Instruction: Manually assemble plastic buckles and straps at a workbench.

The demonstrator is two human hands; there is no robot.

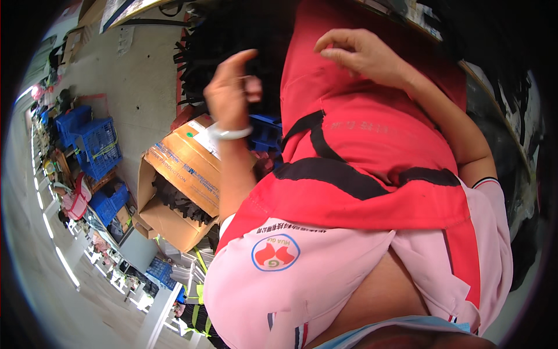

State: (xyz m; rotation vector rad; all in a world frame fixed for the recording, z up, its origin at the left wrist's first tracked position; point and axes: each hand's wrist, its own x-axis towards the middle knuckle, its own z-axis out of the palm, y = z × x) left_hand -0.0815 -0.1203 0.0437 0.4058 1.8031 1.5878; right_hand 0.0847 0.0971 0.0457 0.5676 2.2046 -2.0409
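Note:
My left hand [229, 93], slightly blurred and with a white bangle [232, 134] on its wrist, is raised at the left of my lap. Its index finger stretches out apart from the others, and nothing shows in it. Over the red apron [372, 128] on my lap hovers my right hand [363, 57], its fingers loosely bent and the thumb a little apart from the index finger. I see nothing held there. Beyond the left hand lies a dark heap of black strip-like pieces [195, 52], mostly lost in shadow.
An open cardboard box [186, 166] with black pieces [177, 200] inside stands beside my left forearm. Blue plastic crates [99, 148] are stacked farther left on the grey floor [145, 70]. A table edge [494, 99] runs along my right side.

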